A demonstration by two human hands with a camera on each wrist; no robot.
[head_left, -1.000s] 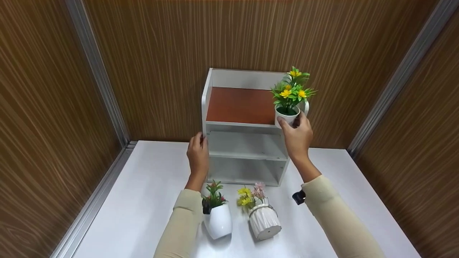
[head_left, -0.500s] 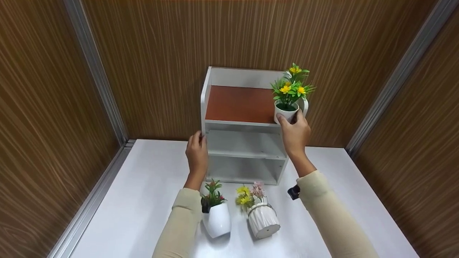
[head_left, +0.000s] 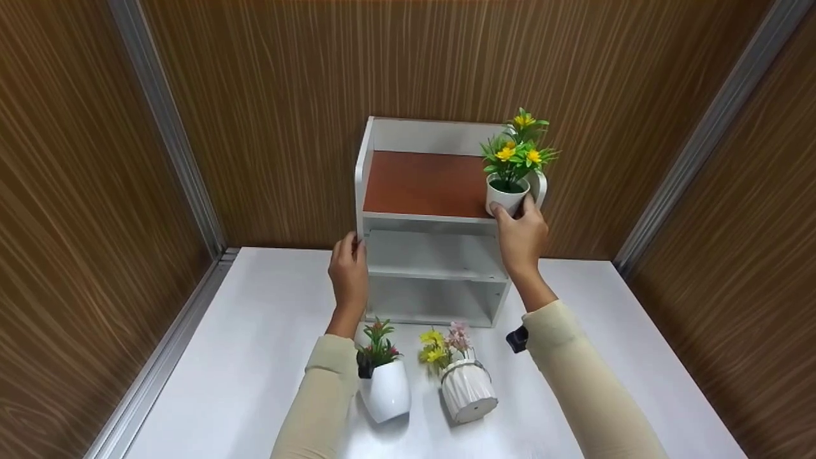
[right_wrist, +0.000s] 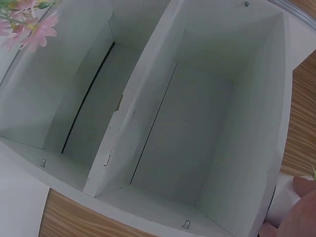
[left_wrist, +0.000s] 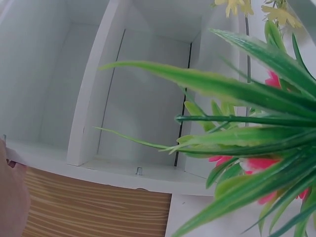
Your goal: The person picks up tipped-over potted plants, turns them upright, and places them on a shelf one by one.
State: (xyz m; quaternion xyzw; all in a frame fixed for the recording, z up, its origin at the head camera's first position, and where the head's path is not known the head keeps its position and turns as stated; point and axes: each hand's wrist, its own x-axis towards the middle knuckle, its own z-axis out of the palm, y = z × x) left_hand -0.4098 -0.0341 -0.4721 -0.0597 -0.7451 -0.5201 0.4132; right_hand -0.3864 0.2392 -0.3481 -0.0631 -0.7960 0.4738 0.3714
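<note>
My right hand (head_left: 523,239) grips a small white pot (head_left: 505,194) of green leaves and yellow flowers, thumb in front and fingers round its right side. The pot stands upright at the right front corner of the shelf unit's red-brown top (head_left: 427,185). In the right wrist view, part of that hand (right_wrist: 301,212) and the pot show beside the unit's edge. My left hand (head_left: 349,268) holds the front edge of the left side panel (head_left: 361,185), fingers bent at it. The left wrist view catches only a bit of this hand (left_wrist: 12,197) against the white shelf unit (left_wrist: 76,123).
On the white table (head_left: 274,331) before the unit lie a white pot (head_left: 390,392) with red-tipped leaves and a ribbed white pot (head_left: 468,389) with yellow and pink flowers, both tipped. Two open compartments (head_left: 437,255) sit below the top. Wood-grain walls (head_left: 274,127) surround the table.
My right hand has moved the yellow-flowered pot slightly back on the top's right corner. My left hand stays at the side panel, and the view has shifted slightly.
</note>
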